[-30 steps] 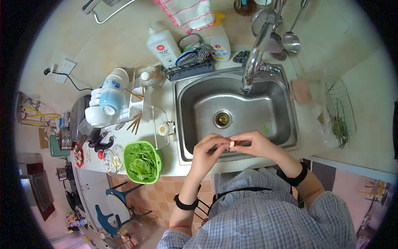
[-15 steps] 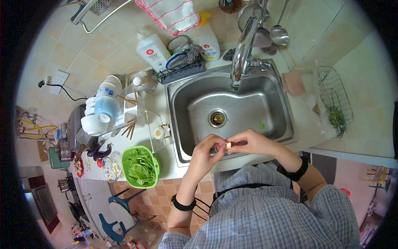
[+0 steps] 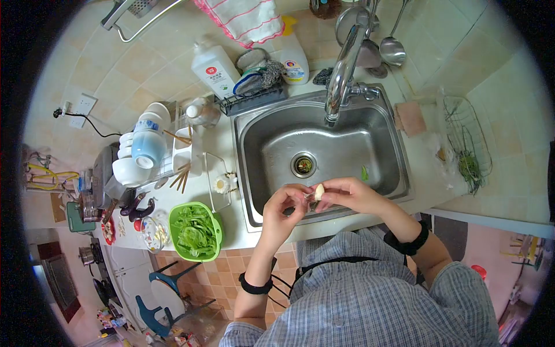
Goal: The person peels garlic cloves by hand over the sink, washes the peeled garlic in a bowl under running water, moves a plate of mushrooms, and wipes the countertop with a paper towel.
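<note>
Over the front edge of the steel sink [image 3: 277, 136], my right hand [image 3: 351, 195] pinches a pale, mostly bare garlic clove [image 3: 319, 192]. My left hand [image 3: 283, 207] is close beside it, its thumb and forefinger closed on a thin papery piece of garlic skin [image 3: 309, 197] next to the clove. A garlic bulb [image 3: 221, 185] rests on the counter left of the sink. Farther left, a glass bowl [image 3: 155, 235] holds several pale pieces that look like garlic cloves.
A green basket of leafy greens [image 3: 196, 234] stands at the counter's front edge. Stacked bowls [image 3: 148, 147] are on a rack behind it. The faucet [image 3: 341, 72] arches over the sink. A wire basket with green stalks [image 3: 469, 162] is at the right.
My hands have drawn slightly apart. The clove now points up in my right fingertips and more of it shows, with a bit of skin at my left fingers.
</note>
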The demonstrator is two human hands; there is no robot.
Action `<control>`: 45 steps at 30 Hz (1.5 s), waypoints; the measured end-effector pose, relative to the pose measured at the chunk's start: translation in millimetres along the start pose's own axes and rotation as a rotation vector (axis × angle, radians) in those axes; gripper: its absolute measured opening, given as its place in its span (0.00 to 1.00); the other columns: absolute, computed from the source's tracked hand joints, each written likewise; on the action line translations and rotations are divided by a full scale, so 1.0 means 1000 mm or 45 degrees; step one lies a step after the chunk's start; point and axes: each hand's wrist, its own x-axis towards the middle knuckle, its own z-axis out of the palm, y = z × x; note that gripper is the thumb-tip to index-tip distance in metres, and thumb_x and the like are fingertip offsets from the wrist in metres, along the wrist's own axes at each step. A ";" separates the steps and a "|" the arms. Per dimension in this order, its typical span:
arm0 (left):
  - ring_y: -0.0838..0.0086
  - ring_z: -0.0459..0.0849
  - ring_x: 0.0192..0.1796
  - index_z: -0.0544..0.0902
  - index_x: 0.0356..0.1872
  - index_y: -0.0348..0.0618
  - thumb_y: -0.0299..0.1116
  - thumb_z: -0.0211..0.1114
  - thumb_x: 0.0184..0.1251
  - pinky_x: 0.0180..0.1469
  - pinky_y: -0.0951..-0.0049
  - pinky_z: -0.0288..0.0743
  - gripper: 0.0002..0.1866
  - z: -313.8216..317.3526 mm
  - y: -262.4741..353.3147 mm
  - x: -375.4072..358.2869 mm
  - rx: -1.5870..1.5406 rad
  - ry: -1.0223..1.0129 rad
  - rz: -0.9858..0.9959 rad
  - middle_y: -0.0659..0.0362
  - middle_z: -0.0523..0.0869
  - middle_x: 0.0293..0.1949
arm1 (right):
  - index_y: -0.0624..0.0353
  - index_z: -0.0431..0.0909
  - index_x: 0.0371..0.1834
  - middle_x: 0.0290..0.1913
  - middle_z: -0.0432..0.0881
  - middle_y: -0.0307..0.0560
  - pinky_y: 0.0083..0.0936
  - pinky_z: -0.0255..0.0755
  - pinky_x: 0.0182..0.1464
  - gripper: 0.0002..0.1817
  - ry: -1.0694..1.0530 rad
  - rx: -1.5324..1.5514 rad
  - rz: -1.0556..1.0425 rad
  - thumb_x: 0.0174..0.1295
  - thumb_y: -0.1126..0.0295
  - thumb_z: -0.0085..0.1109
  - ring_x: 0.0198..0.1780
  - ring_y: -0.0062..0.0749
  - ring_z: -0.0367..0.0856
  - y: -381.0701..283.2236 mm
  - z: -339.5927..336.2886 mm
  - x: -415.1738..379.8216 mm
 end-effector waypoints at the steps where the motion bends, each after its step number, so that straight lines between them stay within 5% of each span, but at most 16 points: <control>1: 0.81 0.76 0.33 0.73 0.33 0.37 0.19 0.58 0.54 0.38 0.81 0.73 0.06 0.002 0.000 0.000 -0.001 0.003 0.001 0.59 0.78 0.35 | 0.68 0.65 0.53 0.44 0.76 0.48 0.23 0.72 0.46 0.17 -0.008 0.027 0.003 0.62 0.72 0.46 0.42 0.31 0.78 0.001 -0.001 0.000; 4: 0.82 0.76 0.33 0.73 0.38 0.37 0.20 0.58 0.55 0.37 0.82 0.73 0.09 0.005 0.003 0.003 -0.211 0.024 0.026 0.59 0.78 0.37 | 0.69 0.65 0.52 0.44 0.76 0.49 0.25 0.73 0.46 0.17 -0.026 0.056 0.008 0.63 0.71 0.45 0.43 0.33 0.78 0.001 -0.002 0.001; 9: 0.82 0.74 0.32 0.77 0.34 0.36 0.19 0.59 0.54 0.35 0.84 0.69 0.06 0.002 0.013 0.007 0.321 -0.043 0.019 0.61 0.76 0.33 | 0.70 0.66 0.51 0.43 0.76 0.50 0.25 0.73 0.46 0.16 -0.041 0.022 -0.010 0.63 0.71 0.44 0.43 0.34 0.78 0.002 -0.001 0.003; 12: 0.82 0.74 0.32 0.78 0.28 0.36 0.20 0.59 0.54 0.34 0.84 0.68 0.01 0.004 0.015 0.008 0.325 -0.019 0.014 0.61 0.75 0.29 | 0.70 0.66 0.50 0.42 0.76 0.50 0.25 0.73 0.46 0.16 -0.012 0.054 -0.010 0.63 0.71 0.44 0.42 0.34 0.78 0.002 -0.002 0.003; 15: 0.81 0.75 0.32 0.77 0.29 0.36 0.21 0.59 0.55 0.35 0.84 0.68 0.02 0.002 0.012 0.008 0.366 -0.081 0.165 0.61 0.74 0.29 | 0.69 0.66 0.50 0.42 0.76 0.50 0.26 0.73 0.46 0.16 -0.008 0.074 0.023 0.64 0.69 0.43 0.42 0.34 0.79 0.006 -0.005 0.003; 22: 0.76 0.77 0.32 0.77 0.34 0.36 0.21 0.61 0.52 0.35 0.80 0.73 0.07 0.000 0.008 0.008 0.256 0.024 0.039 0.58 0.76 0.30 | 0.68 0.65 0.51 0.43 0.75 0.50 0.27 0.73 0.45 0.17 0.060 0.296 0.064 0.65 0.67 0.40 0.42 0.32 0.77 0.009 -0.009 0.004; 33: 0.74 0.76 0.30 0.79 0.32 0.39 0.19 0.62 0.48 0.31 0.77 0.71 0.09 0.013 0.007 0.015 0.627 0.060 0.394 0.57 0.77 0.29 | 0.67 0.65 0.50 0.41 0.76 0.49 0.27 0.74 0.45 0.16 0.101 0.239 0.091 0.65 0.68 0.41 0.42 0.33 0.77 0.011 -0.008 0.006; 45: 0.72 0.79 0.32 0.76 0.30 0.36 0.19 0.61 0.50 0.33 0.78 0.74 0.05 0.002 0.003 0.013 0.460 0.159 0.179 0.56 0.78 0.31 | 0.66 0.67 0.49 0.46 0.73 0.46 0.27 0.70 0.47 0.17 0.165 0.449 0.116 0.64 0.65 0.40 0.43 0.29 0.75 0.009 -0.008 0.005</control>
